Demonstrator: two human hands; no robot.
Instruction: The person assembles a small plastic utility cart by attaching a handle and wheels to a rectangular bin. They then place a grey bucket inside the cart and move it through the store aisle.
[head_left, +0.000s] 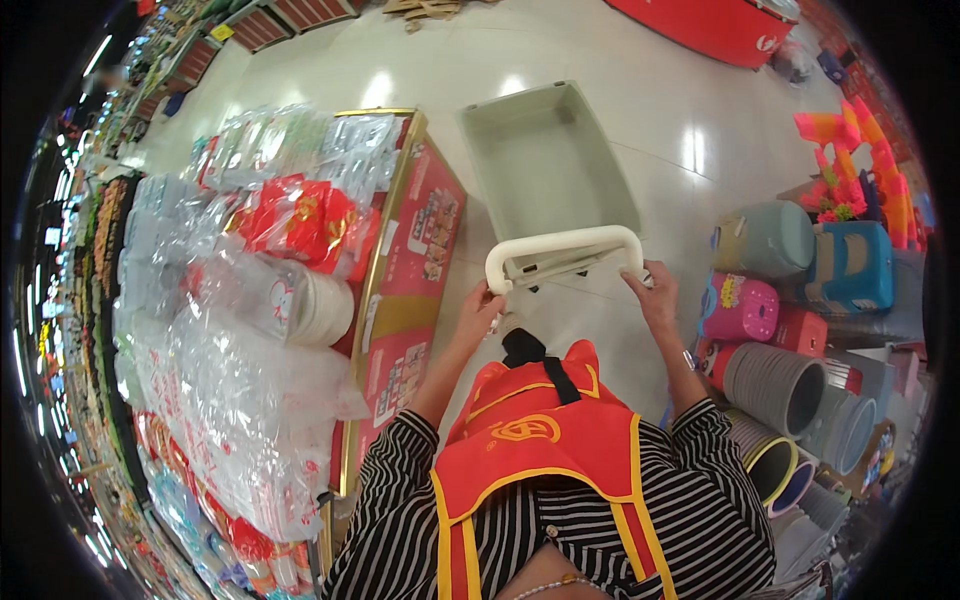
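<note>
In front of me stands a trolley with a grey-green, tray-like platform (548, 165). Its cream U-shaped handle (570, 240) rises at the near end. My left hand (480, 310) is closed at the left lower end of the handle, fingers curled against it. At the right lower end, my right hand (655, 292) grips the handle with the thumb and fingers. Nothing lies on the part of the platform I can see. The handle covers its near edge.
Left is a display stand (405, 270) piled with plastic-wrapped goods (220, 380) and red packets (300, 220). Right are stacked buckets (775, 385), a pink container (738, 307) and a blue bin (852, 265). A red counter (700, 30) stands far off; cardboard (425, 10) lies on the floor.
</note>
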